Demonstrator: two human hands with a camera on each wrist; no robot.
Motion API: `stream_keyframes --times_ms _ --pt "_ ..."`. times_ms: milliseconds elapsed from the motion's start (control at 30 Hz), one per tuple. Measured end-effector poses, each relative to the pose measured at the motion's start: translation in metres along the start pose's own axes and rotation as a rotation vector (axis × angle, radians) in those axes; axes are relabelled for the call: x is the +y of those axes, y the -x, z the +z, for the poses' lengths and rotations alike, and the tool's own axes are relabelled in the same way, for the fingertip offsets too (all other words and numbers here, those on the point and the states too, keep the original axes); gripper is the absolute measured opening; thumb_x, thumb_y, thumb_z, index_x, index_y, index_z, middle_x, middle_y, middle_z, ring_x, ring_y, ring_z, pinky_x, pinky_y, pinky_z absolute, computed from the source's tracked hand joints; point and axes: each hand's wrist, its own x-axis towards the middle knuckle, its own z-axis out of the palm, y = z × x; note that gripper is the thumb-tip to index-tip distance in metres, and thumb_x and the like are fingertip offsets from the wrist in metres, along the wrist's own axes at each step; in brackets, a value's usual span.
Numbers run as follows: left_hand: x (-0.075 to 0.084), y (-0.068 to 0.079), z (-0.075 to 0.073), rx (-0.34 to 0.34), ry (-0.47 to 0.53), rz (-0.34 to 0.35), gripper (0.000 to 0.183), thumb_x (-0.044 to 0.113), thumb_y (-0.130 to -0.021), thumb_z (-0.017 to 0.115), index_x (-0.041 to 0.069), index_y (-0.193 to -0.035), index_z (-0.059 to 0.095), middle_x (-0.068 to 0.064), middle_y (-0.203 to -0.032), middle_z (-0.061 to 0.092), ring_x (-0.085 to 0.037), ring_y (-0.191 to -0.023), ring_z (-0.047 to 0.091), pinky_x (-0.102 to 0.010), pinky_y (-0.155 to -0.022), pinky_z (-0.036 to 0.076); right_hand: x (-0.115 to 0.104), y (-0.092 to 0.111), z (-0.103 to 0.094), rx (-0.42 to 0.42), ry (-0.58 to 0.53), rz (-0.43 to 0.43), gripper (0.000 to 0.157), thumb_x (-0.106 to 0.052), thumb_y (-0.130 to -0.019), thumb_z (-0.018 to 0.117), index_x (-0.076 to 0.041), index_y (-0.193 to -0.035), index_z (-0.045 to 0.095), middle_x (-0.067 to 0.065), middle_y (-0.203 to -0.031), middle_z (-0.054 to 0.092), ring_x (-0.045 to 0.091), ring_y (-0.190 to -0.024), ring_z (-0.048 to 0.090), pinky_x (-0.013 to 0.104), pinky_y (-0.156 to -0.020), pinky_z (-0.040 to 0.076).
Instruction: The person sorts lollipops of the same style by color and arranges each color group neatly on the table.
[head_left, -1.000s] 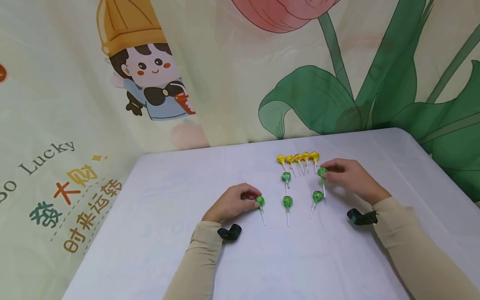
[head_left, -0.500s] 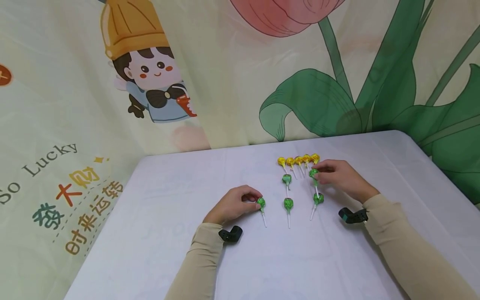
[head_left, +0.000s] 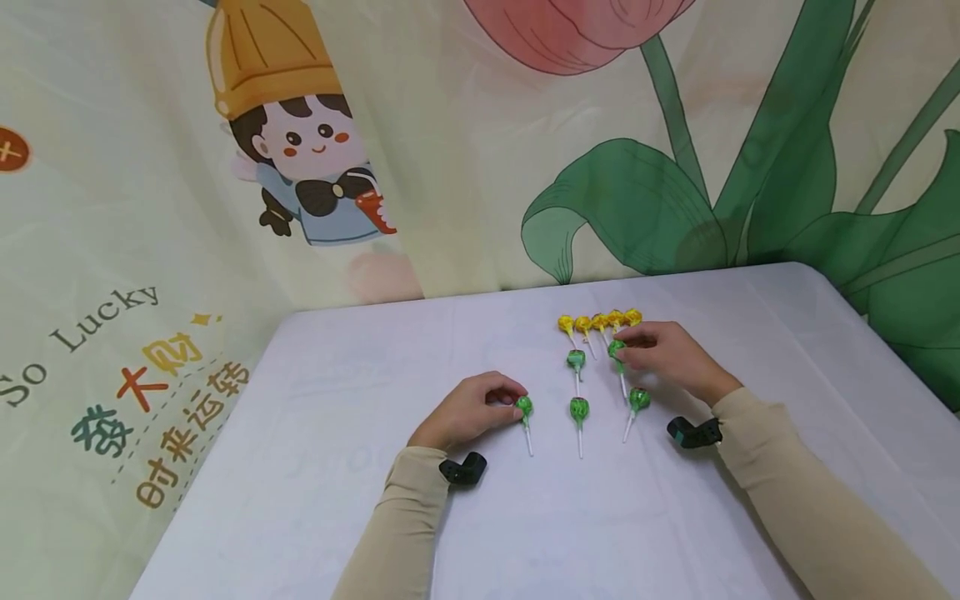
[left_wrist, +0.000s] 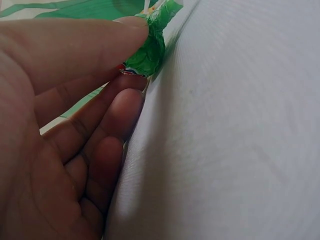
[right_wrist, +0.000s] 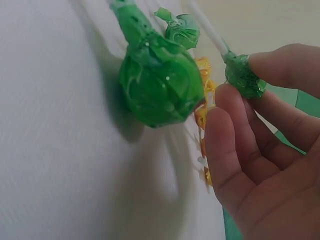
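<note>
In the head view my left hand (head_left: 471,410) pinches the wrapped head of a green lollipop (head_left: 524,406) between thumb and fingers, its white stick pointing toward me. The left wrist view shows this green wrapper (left_wrist: 149,56) close against the tablecloth. To the right, my right hand (head_left: 670,353) pinches another green lollipop (head_left: 617,349) by its head, just in front of the yellow lollipops (head_left: 600,322). Seen from the right wrist, that lollipop's head (right_wrist: 244,76) sits between thumb and fingertips. Two green lollipops (head_left: 579,409) lie in a line between the hands.
A further green lollipop (head_left: 639,399) lies slanted below my right hand. Several yellow lollipops form a row at the back, partly overlapped by the right fingers. A white cloth covers the table (head_left: 330,400); a printed backdrop (head_left: 450,167) hangs behind its far edge.
My right hand has moved left with its green lollipop, from beside the yellow row's right end to in front of it. The left hand keeps its pinch in nearly the same place.
</note>
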Motion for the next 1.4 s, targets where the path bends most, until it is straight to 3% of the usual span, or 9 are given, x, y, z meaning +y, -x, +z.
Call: stream_keyframes --times_ms 333,767,1400 --pt "-0.002 0.002 0.000 -0.001 0.011 -0.007 0.021 0.022 -0.090 0.077 0.025 -0.110 0.072 0.007 -0.102 0.065 -0.013 -0.096 0.060 -0.034 -0.088 0.048 -0.011 -0.010 0.015 0.005 0.151 -0.016 0.037 -0.024 -0.094 0.070 -0.006 -0.127 0.068 0.008 -0.112 0.066 0.026 -0.101 0.058 0.037 -0.085 0.052" --pt "0.000 -0.001 -0.001 -0.005 -0.009 -0.024 0.021 0.023 -0.090 0.077 0.028 -0.110 0.072 0.008 -0.101 0.065 -0.013 -0.096 0.059 -0.034 -0.088 0.047 -0.016 -0.013 0.026 -0.016 0.193 -0.013 0.029 -0.022 -0.094 0.071 -0.008 -0.119 0.070 0.007 -0.106 0.065 0.025 -0.098 0.057 0.033 -0.075 0.053" --pt "0.001 0.000 -0.002 -0.007 -0.026 -0.038 0.022 0.023 -0.090 0.076 0.028 -0.111 0.072 0.008 -0.101 0.065 -0.013 -0.096 0.059 -0.034 -0.087 0.047 -0.024 -0.018 0.036 -0.006 0.321 -0.066 0.029 -0.016 -0.094 0.069 -0.002 -0.120 0.069 0.008 -0.107 0.067 0.024 -0.097 0.060 0.038 -0.082 0.054"
